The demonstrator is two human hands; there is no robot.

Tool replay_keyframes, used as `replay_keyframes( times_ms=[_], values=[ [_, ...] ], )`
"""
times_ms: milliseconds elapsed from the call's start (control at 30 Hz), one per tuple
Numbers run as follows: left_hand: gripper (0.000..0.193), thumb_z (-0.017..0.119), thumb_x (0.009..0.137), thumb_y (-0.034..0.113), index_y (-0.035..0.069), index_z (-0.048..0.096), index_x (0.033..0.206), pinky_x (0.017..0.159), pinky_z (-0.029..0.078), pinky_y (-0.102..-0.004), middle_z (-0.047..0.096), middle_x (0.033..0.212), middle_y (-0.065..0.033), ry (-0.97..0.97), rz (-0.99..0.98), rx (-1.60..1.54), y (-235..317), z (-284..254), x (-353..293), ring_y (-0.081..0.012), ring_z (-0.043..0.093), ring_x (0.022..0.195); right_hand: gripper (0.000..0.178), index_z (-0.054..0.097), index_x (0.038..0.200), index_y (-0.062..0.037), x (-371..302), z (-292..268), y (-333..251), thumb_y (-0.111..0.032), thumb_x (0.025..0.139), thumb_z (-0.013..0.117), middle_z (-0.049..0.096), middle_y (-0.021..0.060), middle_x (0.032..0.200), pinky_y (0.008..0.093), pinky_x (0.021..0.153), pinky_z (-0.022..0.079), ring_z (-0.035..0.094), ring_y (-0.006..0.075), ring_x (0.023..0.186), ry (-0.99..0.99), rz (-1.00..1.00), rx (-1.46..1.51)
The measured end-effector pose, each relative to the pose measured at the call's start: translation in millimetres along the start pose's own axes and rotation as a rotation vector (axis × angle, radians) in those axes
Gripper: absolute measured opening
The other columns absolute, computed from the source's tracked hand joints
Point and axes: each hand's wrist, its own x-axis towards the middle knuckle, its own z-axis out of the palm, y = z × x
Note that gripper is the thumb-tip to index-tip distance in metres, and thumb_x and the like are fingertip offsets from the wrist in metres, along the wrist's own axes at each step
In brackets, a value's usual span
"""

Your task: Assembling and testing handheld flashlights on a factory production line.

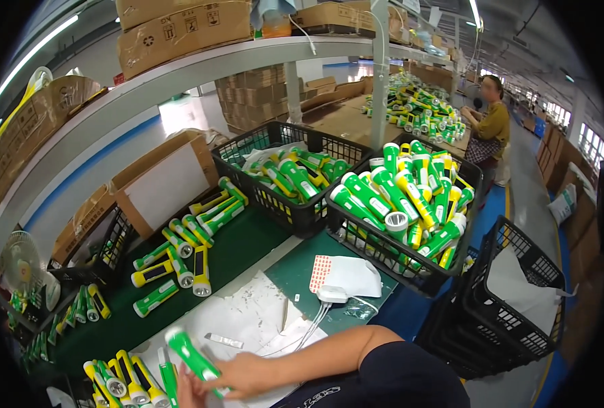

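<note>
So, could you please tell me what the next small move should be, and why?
Perhaps lay the held torch with the bunch of torches at lower left: the right hand grasps it, and the bunch lies close by, left of both hands.

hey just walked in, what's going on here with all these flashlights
A person is handling a green flashlight over the worktable: the right hand grips its lower part, and the left hand is close by that end, its hold unclear. Loose flashlights lie on the dark green surface to the left. Ahead, a black basket is heaped with green and yellow ones. Farther back, a co-worker is beside another flashlight pile.
</note>
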Motion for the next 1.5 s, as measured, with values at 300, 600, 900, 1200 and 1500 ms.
replay_keyframes(
  times_ms=[300,600,900,1200,1500],
  values=[
    [0.041,0.043,0.09,0.041,0.002,0.053,0.098,0.056,0.049,-0.0308,0.058,0.078,-0.0106,-0.17,-0.338,-0.285,-56.6,49.9,39.8,-0.0197,0.057,0.063,0.048,0.047,0.121,-0.0211,-56.5,-4.8,-5.0,-0.034,0.077,0.061,0.059,0.0111,0.096,0.0338,0.064,0.052,0.062,0.0261,0.074,-0.009,0.224,0.161],
    [0.034,0.04,0.092,0.038,0.007,0.047,0.106,0.06,0.049,-0.0304,0.057,0.084,-0.0077,-0.244,-0.344,-0.288,-56.5,53.7,24.6,-0.0164,0.054,0.069,0.028,0.055,0.093,-0.0009,-77.3,-2.3,27.1,-0.026,0.081,0.06,0.056,0.011,0.08,0.0305,0.064,0.045,0.055,0.0212,0.069,0.096,0.461,0.501],
    [0.028,0.047,0.092,0.031,0.008,0.043,0.107,0.061,0.049,-0.0301,0.055,0.086,-0.008,-0.243,-0.121,-0.172,-38.1,65.8,27.1,-0.0153,0.055,0.072,0.01,0.054,0.077,-0.0114,-40.4,-12.3,16.0,-0.021,0.081,0.055,0.05,0.0091,0.071,0.0381,0.049,0.045,0.054,0.0288,0.057,0.231,0.161,-0.17],
    [0.038,0.031,0.095,0.041,0.007,0.041,0.11,0.068,0.047,-0.0263,0.055,0.092,-0.0085,-0.23,0.127,0.061,-33.4,67.1,24.3,-0.0128,0.054,0.076,0.016,0.048,0.067,-0.0092,-15.1,-10.5,9.9,-0.018,0.073,0.06,0.046,0.0052,0.063,0.0314,0.04,0.04,0.051,0.0181,0.046,0.166,-0.048,-0.461],
    [0.049,0.025,0.094,0.049,0.006,0.042,0.113,0.063,0.047,-0.0283,0.055,0.09,-0.0096,-0.149,0.209,-0.075,-18.1,44.1,35.7,-0.0143,0.053,0.068,0.027,0.048,0.061,-0.0119,-49.3,6.1,-11.5,-0.027,0.066,0.069,0.042,0.0017,0.059,0.0297,0.039,0.036,0.044,0.0176,0.042,0.035,-0.39,-0.143]
  ],
)
